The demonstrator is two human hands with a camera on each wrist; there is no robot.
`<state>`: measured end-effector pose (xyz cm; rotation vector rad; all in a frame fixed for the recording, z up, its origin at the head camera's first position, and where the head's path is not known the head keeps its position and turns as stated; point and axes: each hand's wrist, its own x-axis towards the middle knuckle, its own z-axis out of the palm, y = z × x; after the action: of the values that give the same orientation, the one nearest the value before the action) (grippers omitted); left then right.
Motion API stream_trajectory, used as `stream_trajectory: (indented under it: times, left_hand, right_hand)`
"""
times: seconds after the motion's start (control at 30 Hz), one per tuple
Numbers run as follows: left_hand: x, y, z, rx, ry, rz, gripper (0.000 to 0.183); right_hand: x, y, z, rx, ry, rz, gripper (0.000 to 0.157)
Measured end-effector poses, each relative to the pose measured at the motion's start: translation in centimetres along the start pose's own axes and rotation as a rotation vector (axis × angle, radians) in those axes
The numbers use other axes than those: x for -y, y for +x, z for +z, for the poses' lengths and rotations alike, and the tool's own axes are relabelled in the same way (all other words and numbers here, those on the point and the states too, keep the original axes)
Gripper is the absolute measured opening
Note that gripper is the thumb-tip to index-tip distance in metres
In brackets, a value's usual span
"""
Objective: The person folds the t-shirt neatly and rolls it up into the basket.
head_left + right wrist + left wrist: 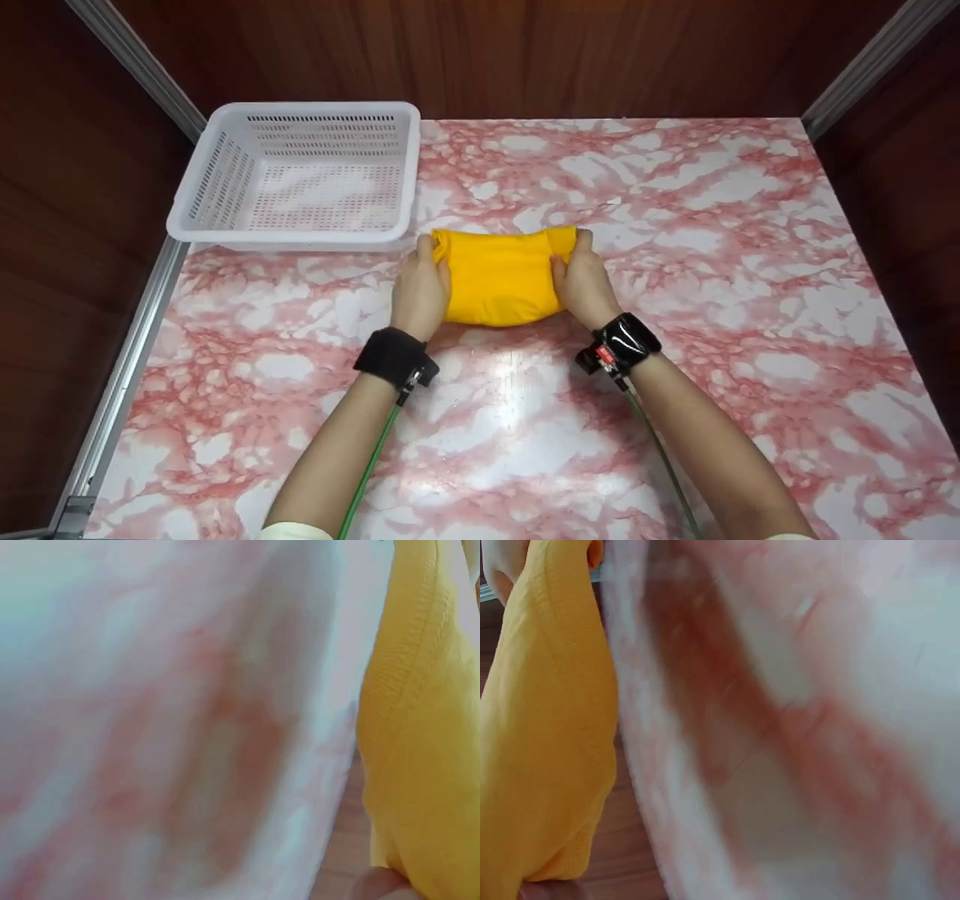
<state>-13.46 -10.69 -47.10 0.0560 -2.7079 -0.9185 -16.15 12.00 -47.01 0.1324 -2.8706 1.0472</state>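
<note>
A yellow shirt [502,277], folded into a compact bundle, is held up between both hands near the middle of the table. My left hand [421,294] grips its left end, with the thumb on the near face. At the opposite end my right hand [589,283] pinches the fabric, thumb in front and fingers behind. The left wrist view has the yellow cloth [551,720] along its left side. A ribbed, stitched band shows on the cloth [420,712] in the right wrist view, where a fingertip [379,885] touches its lower edge.
A white perforated plastic basket [411,172] stands at the back left, with nothing inside. The tabletop [720,300] has a red and white marbled pattern. Dark wooden panels [510,60] enclose the back and sides. Green cables [367,472] run from the black wrist straps.
</note>
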Motion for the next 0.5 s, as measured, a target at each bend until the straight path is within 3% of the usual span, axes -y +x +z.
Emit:
stream_trajectory:
  times: [0.17,0.27,0.5]
  left_hand:
    - [0.7,2.6,-4.8,-0.094,-0.033,0.065,0.021]
    - [1.4,4.5,-7.1,-0.112,-0.030,0.068,0.021]
    - [5.0,8.6,-10.2,-0.123,0.027,0.040,0.026]
  right_hand:
    - [4.0,2.1,0.3,-0.072,0.101,-0.052,0.051]
    - [6.2,3.6,1.1,-0.104,0.164,-0.056,0.051]
    - [11.1,7.0,3.2,-0.062,0.169,-0.045,0.056]
